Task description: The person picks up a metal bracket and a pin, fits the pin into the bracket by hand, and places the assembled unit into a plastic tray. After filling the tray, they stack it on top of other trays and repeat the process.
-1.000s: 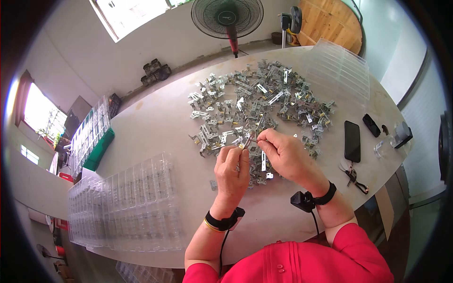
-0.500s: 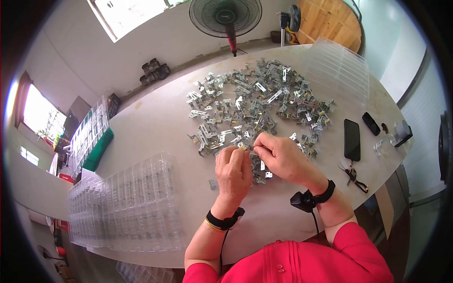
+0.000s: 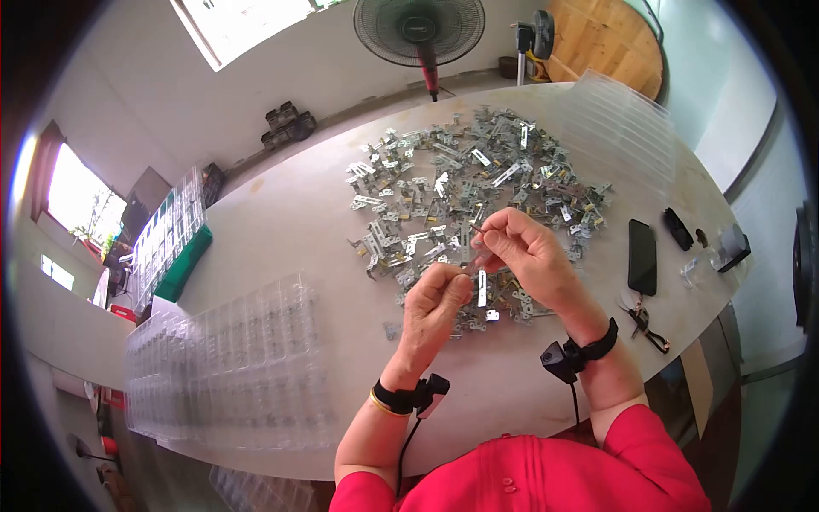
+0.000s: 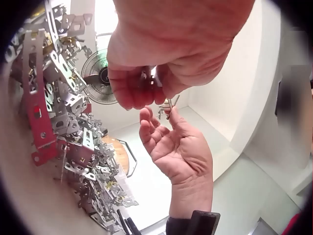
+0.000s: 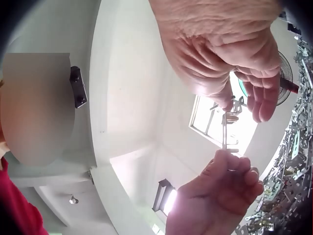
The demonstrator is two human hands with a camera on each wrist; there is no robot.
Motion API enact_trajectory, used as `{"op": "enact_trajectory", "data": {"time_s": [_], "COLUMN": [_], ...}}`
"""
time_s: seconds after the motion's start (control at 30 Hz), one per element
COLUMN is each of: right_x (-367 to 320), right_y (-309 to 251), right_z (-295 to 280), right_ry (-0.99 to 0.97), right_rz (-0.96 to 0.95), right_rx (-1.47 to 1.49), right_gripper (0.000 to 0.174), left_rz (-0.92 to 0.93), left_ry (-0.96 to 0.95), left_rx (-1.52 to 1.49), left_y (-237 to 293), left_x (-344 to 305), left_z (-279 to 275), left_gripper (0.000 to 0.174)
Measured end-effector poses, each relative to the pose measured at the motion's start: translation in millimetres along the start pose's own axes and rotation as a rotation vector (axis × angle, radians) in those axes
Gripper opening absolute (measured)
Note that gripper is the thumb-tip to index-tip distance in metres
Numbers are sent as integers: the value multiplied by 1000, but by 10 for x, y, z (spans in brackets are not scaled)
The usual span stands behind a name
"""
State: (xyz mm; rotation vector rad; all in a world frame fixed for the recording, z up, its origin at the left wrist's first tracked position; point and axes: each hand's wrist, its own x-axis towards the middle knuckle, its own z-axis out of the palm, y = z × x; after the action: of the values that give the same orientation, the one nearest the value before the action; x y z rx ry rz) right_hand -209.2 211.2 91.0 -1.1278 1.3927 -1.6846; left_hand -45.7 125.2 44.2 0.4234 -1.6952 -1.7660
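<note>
A small metal bracket [image 5: 225, 128] with a brass-coloured part spans the gap between my two hands, above the pile. My left hand [image 3: 437, 303] pinches its lower end between thumb and curled fingers. At the upper end, the thumb and forefinger of my right hand [image 3: 533, 256] pinch the bracket, and a thin dark end sticks out past the fingertips. In the right wrist view the other right fingers stand away from the bracket. Beneath both hands lies a heap of loose metal brackets [image 3: 461, 183], several with brass-coloured parts.
Clear plastic compartment trays [image 3: 230, 367] lie at the left of the table [image 3: 281, 230], another clear tray [image 3: 627, 128] at the far right. A phone [image 3: 642, 258], pliers [image 3: 644, 328] and a dark case [image 3: 678, 229] lie on the right. A fan [image 3: 418, 32] stands behind the table.
My right hand has risen and moved away from the left, turning so its fingers lift. More of the bracket now shows between the hands. The left hand has shifted slightly right.
</note>
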Motion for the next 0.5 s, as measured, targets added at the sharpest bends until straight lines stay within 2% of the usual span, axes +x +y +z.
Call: {"op": "enact_trajectory", "data": {"time_s": [0.07, 0.17, 0.23, 0.3, 0.33, 0.5], "right_x": [-24, 6, 0, 14, 16, 3], "right_y": [-36, -5, 1, 4, 7, 65], "right_z": [31, 11, 12, 6, 8, -40], "right_ry": [5, 50, 85, 114, 73, 46], "right_rz": [16, -10, -18, -8, -15, -60], "right_rx": [32, -99, -128, -176, -155, -132], "right_gripper": [10, 11, 11, 11, 11, 12], "left_rz": [-19, -12, 147, 339, 398, 574], "left_ry": [-20, 42, 119, 197, 217, 213], "left_rx": [11, 30, 193, 504, 583, 793], "left_y": [2, -53, -53, -33, -8, 106], "left_x": [-3, 27, 62, 82, 81, 73], "left_z": [15, 47, 84, 90, 101, 171], "left_gripper": [11, 8, 14, 21, 22, 18]}}
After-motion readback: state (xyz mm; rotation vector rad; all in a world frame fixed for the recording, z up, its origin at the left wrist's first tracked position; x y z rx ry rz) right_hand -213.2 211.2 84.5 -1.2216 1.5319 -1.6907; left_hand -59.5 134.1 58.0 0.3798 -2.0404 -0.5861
